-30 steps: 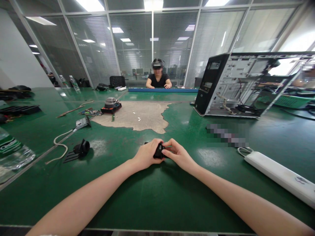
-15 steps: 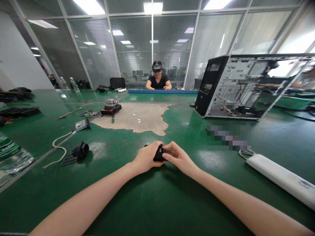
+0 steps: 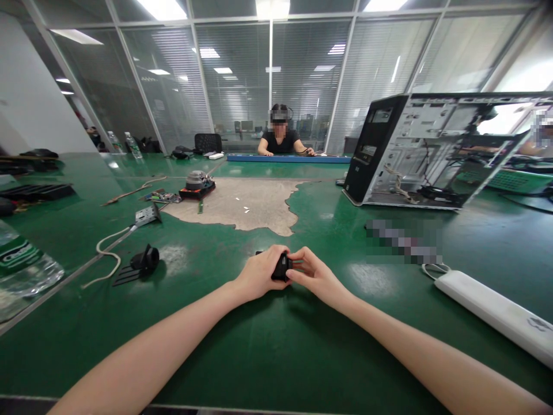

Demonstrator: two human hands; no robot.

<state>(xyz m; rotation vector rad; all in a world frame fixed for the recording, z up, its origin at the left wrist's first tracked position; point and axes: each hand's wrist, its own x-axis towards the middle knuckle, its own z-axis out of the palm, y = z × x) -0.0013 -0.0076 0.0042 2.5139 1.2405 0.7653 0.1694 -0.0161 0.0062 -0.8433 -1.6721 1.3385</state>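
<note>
Just above the green table, my left hand (image 3: pixel 263 272) is wrapped round a small black plastic part (image 3: pixel 280 267); a dark end of it sticks out behind the knuckles. My right hand (image 3: pixel 314 274) has thumb and fingertips closed on the part's right side. Much of the part is hidden by my fingers, so its exact kind cannot be made out. To the left lies another black plastic piece (image 3: pixel 144 259) with a round ring and long flat prongs.
A computer case (image 3: pixel 375 153) with its side off stands at right, a white power strip (image 3: pixel 488 308) in front of it. At left are a water bottle (image 3: pixel 26 259), a metal box with cable (image 3: pixel 147 215) and a CPU cooler (image 3: pixel 197 181). A person (image 3: pixel 280 138) sits opposite.
My hands keep the same hold on the black part, with only slight finger movement. The view has shifted a little. The person opposite has raised one hand, with a dark cable in it.
</note>
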